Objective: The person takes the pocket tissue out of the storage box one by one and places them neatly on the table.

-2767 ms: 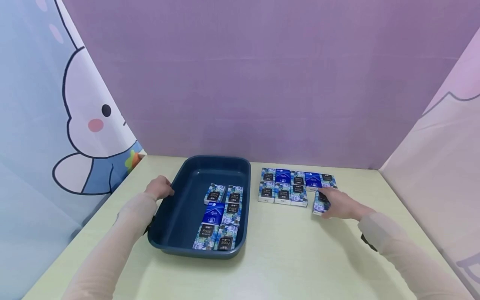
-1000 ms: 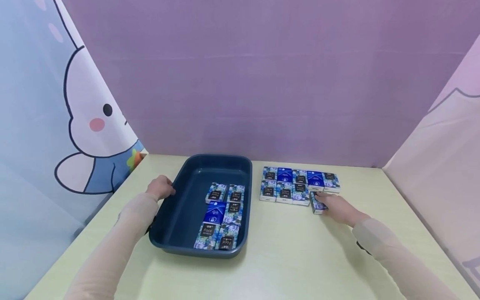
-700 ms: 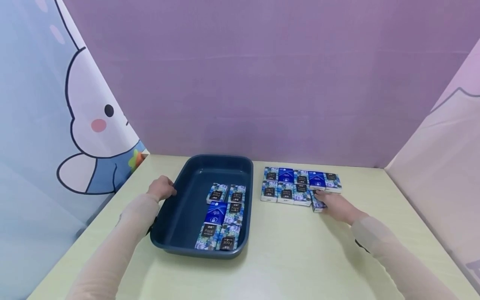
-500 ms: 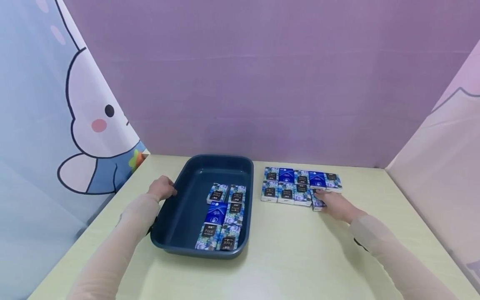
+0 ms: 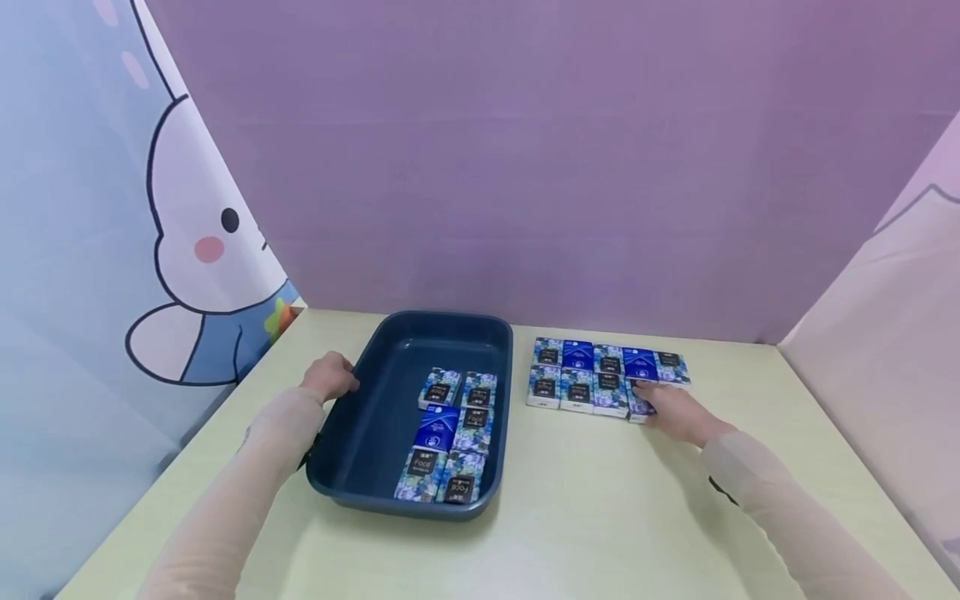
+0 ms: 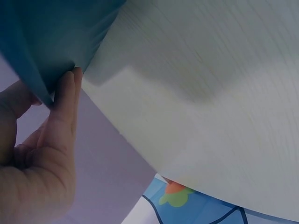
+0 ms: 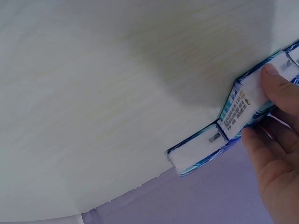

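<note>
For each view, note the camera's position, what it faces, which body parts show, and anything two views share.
Head: on the head, facing forward and down at the tray and pocket tissue packs; left hand, right hand and sleeves show.
Left wrist: on that wrist, facing the tray's side and table; left hand shows.
Right wrist: on that wrist, facing the packs' white ends; right hand shows.
Head and left wrist share the carrot print.

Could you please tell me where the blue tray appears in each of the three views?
Head: the tray is low, left of centre, its left rim in the left hand.
Left wrist: the tray fills the upper left corner.
Right wrist: not in it.
Shared landmark: the purple backdrop, along the table's edge.
</note>
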The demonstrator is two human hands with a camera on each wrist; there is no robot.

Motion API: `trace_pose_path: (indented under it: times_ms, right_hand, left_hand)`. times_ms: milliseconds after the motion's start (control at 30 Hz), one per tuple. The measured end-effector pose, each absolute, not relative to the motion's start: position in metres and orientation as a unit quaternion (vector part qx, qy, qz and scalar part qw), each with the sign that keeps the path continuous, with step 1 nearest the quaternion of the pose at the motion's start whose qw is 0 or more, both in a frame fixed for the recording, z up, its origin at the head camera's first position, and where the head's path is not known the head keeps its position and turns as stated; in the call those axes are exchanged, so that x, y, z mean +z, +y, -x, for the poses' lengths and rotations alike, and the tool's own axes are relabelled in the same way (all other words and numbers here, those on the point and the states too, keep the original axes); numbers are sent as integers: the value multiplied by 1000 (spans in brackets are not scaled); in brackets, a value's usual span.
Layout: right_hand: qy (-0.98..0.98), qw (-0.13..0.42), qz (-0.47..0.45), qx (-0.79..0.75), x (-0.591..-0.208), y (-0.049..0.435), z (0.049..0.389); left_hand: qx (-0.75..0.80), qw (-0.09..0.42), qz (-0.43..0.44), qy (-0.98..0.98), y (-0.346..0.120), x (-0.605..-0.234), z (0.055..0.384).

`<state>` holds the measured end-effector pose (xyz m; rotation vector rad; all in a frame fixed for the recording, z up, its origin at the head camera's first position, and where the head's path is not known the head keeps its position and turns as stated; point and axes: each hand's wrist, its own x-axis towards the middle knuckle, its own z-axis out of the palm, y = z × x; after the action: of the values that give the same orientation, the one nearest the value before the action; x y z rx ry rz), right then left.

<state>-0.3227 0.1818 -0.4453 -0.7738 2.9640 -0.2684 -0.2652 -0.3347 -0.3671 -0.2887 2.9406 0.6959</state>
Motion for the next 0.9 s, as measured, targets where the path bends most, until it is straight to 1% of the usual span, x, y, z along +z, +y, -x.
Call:
trace_pose_path:
  times_ms: [333, 600, 900]
  right_hand:
    - [961, 15, 263, -86, -448, 182, 325]
    - [964, 23, 249, -86, -448, 181, 327]
    - [966, 16, 246, -78, -447, 179, 327]
  left_hand:
    - [233, 52, 97, 966, -337, -371, 266]
    - [232, 44, 100, 967, -335, -370, 266]
    - [228, 40, 101, 967, -335, -370, 267]
